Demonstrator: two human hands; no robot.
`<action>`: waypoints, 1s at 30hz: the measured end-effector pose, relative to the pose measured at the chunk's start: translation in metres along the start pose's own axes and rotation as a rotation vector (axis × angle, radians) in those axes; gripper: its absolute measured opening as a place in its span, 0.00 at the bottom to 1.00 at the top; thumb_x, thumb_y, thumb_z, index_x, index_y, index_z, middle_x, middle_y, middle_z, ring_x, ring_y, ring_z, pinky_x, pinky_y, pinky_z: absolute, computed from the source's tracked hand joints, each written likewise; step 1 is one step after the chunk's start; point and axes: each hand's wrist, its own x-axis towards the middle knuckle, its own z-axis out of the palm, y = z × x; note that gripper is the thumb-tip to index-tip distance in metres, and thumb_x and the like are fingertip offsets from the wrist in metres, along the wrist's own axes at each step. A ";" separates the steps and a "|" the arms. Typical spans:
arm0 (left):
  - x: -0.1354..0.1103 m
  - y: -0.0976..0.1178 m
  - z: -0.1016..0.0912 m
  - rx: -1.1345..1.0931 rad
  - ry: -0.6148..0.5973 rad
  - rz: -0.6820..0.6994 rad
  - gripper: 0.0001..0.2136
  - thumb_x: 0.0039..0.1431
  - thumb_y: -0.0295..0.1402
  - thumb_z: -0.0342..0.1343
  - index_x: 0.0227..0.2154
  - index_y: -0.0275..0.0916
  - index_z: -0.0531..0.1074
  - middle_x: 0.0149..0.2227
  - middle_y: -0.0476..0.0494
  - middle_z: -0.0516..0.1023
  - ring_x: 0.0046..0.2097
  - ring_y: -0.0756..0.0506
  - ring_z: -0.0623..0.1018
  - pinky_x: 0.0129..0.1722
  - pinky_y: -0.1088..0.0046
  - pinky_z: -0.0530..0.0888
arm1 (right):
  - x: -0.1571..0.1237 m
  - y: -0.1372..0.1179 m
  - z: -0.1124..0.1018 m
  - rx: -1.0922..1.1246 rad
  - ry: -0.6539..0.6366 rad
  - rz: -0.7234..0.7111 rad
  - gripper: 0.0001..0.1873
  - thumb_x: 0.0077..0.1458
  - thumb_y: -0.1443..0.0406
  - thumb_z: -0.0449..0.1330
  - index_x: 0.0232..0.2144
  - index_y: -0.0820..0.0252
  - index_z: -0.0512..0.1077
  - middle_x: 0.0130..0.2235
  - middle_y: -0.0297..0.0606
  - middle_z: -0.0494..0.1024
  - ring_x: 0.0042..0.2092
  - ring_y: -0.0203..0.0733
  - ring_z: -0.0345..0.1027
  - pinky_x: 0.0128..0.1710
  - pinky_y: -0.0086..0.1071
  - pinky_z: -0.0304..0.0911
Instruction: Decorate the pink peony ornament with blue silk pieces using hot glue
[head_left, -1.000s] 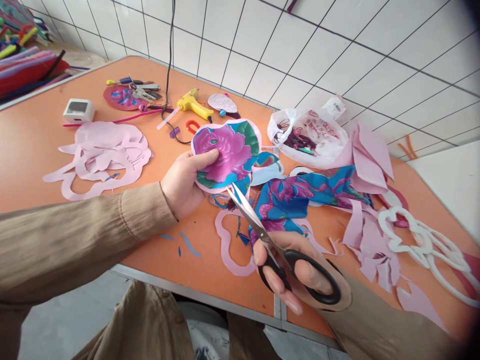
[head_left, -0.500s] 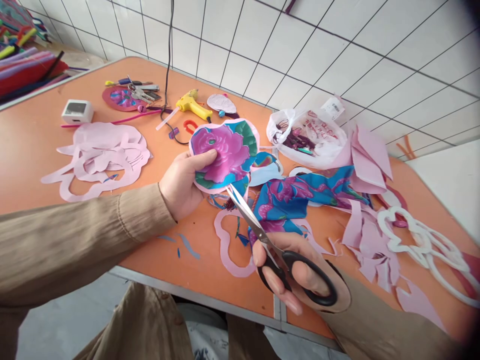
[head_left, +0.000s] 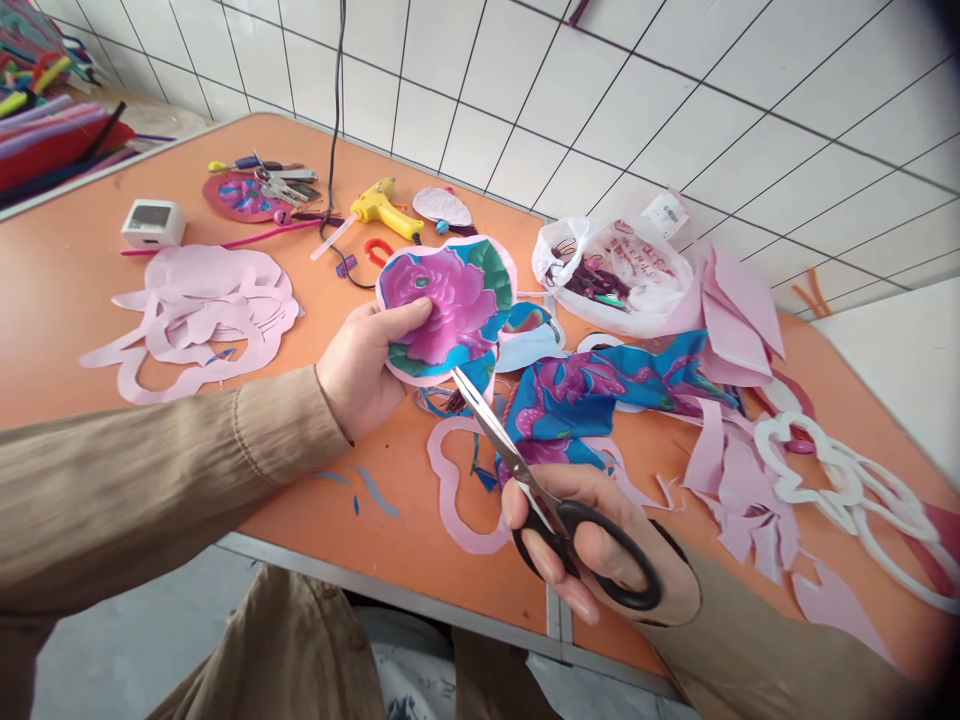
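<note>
My left hand (head_left: 367, 365) pinches the left side of a piece of flowered fabric (head_left: 450, 305), blue with a big purple-pink rose and green leaves, backed by a pink layer that shows along its edge. Its thumb lies on the rose. My right hand (head_left: 592, 545) has its fingers through the black handles of a pair of scissors (head_left: 514, 462). The blades are nearly closed, their tips at the fabric's lower edge. Right of the blades lies a crumpled strip of the same flowered fabric (head_left: 600, 390).
Pink cut-out sheets (head_left: 217, 310) are piled at left, near a white charger (head_left: 152, 223). Behind the hands lies a yellow glue gun (head_left: 384, 208) with its cord. A plastic bag (head_left: 622, 275) holds tassels by the tiled wall. Pink scraps (head_left: 742, 480) and white outlines (head_left: 817, 470) cover the right side.
The scissor blades and handles have closed further, with the tips still at the fabric's lower edge. My left hand and the fabric have barely moved.
</note>
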 end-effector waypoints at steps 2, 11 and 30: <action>0.000 0.000 -0.001 0.000 -0.001 0.002 0.05 0.59 0.22 0.54 0.34 0.32 0.75 0.29 0.43 0.80 0.35 0.42 0.83 0.40 0.65 0.82 | 0.005 0.008 -0.007 0.053 -0.073 -0.018 0.28 0.49 0.42 0.66 0.34 0.61 0.72 0.22 0.29 0.67 0.15 0.25 0.54 0.15 0.20 0.50; 0.002 0.002 -0.002 0.030 -0.023 0.004 0.05 0.59 0.23 0.55 0.32 0.31 0.75 0.30 0.40 0.81 0.34 0.42 0.83 0.38 0.63 0.82 | 0.007 0.011 -0.006 0.080 -0.119 0.164 0.32 0.37 0.44 0.74 0.34 0.62 0.72 0.18 0.30 0.70 0.15 0.30 0.61 0.15 0.21 0.54; 0.006 0.009 -0.008 0.076 -0.147 -0.023 0.06 0.59 0.27 0.57 0.36 0.33 0.78 0.36 0.37 0.85 0.40 0.39 0.84 0.41 0.65 0.81 | -0.023 -0.010 -0.006 -0.637 0.416 -0.535 0.19 0.57 0.48 0.62 0.43 0.53 0.74 0.30 0.35 0.73 0.26 0.38 0.68 0.26 0.34 0.63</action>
